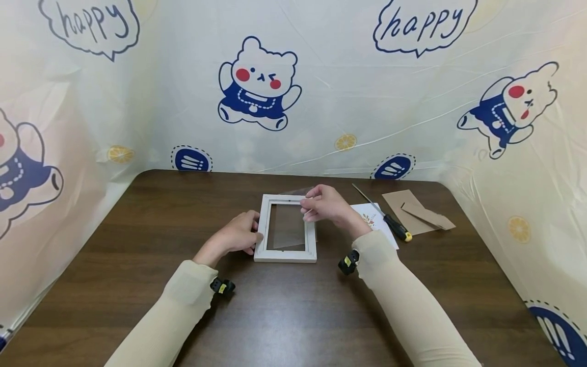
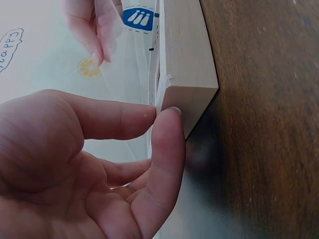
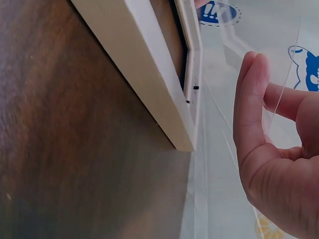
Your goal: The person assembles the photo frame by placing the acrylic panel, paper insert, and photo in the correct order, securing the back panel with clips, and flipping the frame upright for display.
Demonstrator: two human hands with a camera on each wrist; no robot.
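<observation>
A white wooden picture frame (image 1: pixel 285 256) lies flat on the brown table, its middle opening showing the tabletop. My left hand (image 1: pixel 238 232) holds the frame's left side; in the left wrist view, thumb and fingertips (image 2: pixel 169 134) meet at the frame's edge. Over the upper right part of the frame, my right hand (image 1: pixel 327 205) pinches a thin clear sheet (image 3: pixel 281 47) by its edge between thumb and fingers. The sheet is raised above the frame and tilted. Much of its outline is hard to make out in the head view.
Right of the frame lies a white printed card (image 1: pixel 377 220), partly hidden by the right forearm. A screwdriver (image 1: pixel 397 228) with a black and yellow handle rests across it. Brown backing board (image 1: pixel 399 200) and a brown strut piece (image 1: pixel 428 216) lie farther right. A patterned curtain surrounds the table.
</observation>
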